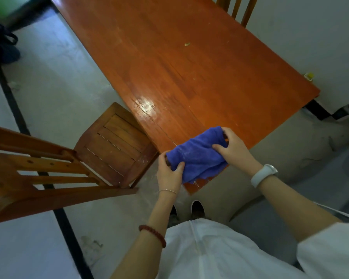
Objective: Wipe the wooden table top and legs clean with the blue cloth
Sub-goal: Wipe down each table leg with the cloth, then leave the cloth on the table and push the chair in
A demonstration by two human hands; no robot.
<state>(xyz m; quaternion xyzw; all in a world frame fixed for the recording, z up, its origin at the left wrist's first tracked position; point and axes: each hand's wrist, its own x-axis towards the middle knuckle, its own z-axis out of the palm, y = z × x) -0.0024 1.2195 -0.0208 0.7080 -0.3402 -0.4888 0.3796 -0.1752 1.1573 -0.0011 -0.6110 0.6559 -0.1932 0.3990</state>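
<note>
Two wooden chairs, one table, one cloth, two hands.

Far left: a dark bundle (0,43) on the pale floor (54,81), blurred beyond telling. A black stripe (10,97) running across the floor tiles.

Lower left: a slatted wooden chair (101,150), reddish-brown, seat of parallel boards with narrow gaps, backrest of horizontal rails, seat corner just beside the table edge.

Centre: the wooden table top (169,67), orange-brown, long rectangular planks with visible grain, glossy, with one bright glare patch near the close edge. One small yellowish crumb (187,44) lying on the surface further off.

At the near corner of the table: the blue cloth (197,156), violet-blue, soft and fuzzy like microfibre, bunched into a rough oblong, lower edge ragged and hanging just past the table edge.

Left hand (169,174) grasping the cloth's left end, thumb curled over the top; thin chain bracelet at the wrist, dark red bead bracelet further up the forearm.

Right hand (233,150) gripping the cloth's right end, fingers wrapped round the fabric; white wristband (263,175) on that wrist.

Top right: the second chair (238,9), only vertical back slats showing, beyond the table's far side. One small yellow object (309,75) on the floor by the table's right corner.
</note>
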